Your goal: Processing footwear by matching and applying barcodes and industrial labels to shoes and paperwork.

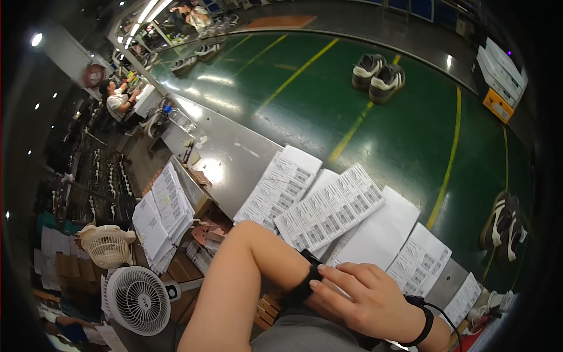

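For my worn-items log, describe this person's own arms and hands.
The right hand is bare, with a slim black band around the wrist and a thin black cable close by. The left arm is bare too, with a broader black strap at the wrist; its hand is mostly hidden. No sleeves show on either.
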{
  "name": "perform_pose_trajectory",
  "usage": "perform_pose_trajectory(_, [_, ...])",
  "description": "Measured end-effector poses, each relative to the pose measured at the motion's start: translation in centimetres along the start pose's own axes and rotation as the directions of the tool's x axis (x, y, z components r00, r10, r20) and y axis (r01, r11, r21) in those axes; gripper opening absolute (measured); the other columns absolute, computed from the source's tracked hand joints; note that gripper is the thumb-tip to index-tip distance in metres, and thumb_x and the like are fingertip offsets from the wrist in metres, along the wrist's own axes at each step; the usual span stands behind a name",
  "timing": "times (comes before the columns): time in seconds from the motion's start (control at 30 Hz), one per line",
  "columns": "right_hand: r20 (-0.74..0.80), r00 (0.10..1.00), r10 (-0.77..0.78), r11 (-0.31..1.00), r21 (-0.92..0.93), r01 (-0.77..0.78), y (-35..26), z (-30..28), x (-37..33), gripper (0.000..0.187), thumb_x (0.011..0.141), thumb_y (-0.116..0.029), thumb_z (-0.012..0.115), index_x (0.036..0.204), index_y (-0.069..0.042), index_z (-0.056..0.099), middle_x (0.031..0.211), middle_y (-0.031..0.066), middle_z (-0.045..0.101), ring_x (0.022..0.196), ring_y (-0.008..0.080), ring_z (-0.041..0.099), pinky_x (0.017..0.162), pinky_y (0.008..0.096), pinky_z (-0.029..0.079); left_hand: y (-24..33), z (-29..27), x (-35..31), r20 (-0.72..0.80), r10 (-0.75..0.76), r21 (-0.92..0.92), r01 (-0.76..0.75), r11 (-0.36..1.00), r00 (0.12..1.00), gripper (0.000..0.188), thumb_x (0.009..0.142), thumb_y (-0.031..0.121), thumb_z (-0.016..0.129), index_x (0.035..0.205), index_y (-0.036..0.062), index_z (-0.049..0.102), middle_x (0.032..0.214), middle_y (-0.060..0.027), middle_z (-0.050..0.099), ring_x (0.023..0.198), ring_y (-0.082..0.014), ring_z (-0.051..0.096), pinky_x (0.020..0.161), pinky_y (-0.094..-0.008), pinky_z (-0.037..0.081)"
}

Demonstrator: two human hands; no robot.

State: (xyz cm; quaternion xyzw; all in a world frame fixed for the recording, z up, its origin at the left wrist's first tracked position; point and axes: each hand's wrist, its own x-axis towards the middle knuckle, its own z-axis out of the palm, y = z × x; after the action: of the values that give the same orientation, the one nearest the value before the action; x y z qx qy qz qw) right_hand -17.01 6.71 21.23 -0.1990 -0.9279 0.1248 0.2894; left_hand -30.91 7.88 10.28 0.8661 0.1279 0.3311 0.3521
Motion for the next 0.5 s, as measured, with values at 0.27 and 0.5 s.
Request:
perform_pose_trajectory(0.27, [0.386,0.916,-0.115,0.99,0.125,0.071,1.1,1.9,1.5,0.034,0.074,-0.031,0.075,0.098,-0.009,0.063,0.102,0.0032,0.058,0.096,0.0244,0.056,0.08,0.0342,0.047,-0.7,-5.3,0.3,0.068,0.074,0.294,-0.091,0.951,0.995,0.016,0.082,0.017,0.058,0.085,0.005,0.067,0.081,-0.0082,0.064,0.076,-0.021,0.059,0.072,-0.0364,0.046])
perform_pose_trajectory(0.5, [0.476,0.877,-0.058,0.99,0.138,-0.009,1.4,1.0,1.7,0.03,0.075,-0.027,0.074,0.096,-0.01,0.061,0.099,0.0034,0.057,0.095,0.0271,0.052,0.081,0.0378,0.042,-1.1,-7.2,2.1,0.169,0.127,0.41,-0.187,0.893,0.977,0.015,0.082,0.018,0.059,0.084,0.0053,0.067,0.081,-0.0081,0.064,0.076,-0.0213,0.06,0.071,-0.0367,0.046])
